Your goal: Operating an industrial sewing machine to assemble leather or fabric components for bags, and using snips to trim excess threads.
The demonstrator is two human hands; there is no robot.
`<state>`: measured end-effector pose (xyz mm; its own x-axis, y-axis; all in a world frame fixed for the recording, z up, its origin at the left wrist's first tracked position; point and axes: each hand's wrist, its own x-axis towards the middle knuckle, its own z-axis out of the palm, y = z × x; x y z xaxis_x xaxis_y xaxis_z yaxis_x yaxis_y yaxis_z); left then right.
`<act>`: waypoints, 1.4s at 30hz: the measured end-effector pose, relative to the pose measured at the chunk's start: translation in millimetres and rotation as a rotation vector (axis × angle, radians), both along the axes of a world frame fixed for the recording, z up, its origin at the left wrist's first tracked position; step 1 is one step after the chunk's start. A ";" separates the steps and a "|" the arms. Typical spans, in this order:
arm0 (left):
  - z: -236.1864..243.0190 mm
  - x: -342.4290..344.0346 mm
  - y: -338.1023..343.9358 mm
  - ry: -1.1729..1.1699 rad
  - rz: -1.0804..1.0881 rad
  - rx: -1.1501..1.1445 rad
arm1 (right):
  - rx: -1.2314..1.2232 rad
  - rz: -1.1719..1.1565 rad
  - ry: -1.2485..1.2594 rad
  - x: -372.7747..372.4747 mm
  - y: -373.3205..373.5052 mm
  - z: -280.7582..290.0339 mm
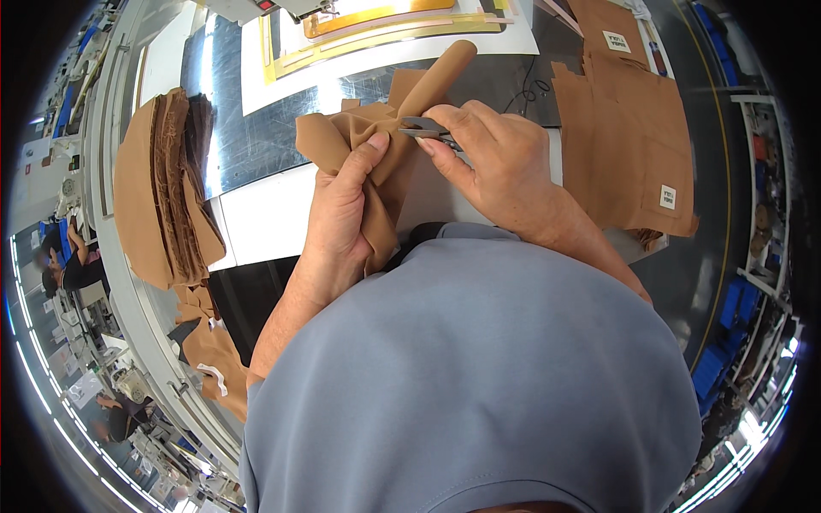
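A brown fabric piece (329, 145) is bunched up in front of me, with folds hanging down toward my lap and one rolled part sticking up to the upper right. My left hand (338, 214) grips it, thumb pressed on top. In my right hand (509, 158) is a pair of small dark thread snips (421, 127), held between thumb and fingers. The blades point left and lie against the fabric, just right of my left thumb. Whether they have a thread between them is too small to tell.
A thick stack of brown fabric panels (137, 188) stands at the left. More brown panels with white labels (629, 145) lie at the right. Beyond my hands, a yellow-edged template (385, 44) rests on a metal tabletop (342, 90) beside a black cord (530, 92). People work far left.
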<state>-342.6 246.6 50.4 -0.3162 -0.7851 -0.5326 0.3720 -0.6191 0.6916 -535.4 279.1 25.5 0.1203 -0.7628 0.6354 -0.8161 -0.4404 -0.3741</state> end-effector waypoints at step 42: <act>6.1 -9.0 7.8 -0.069 -0.055 -0.029 | -0.026 0.033 0.069 -2.4 3.1 1.0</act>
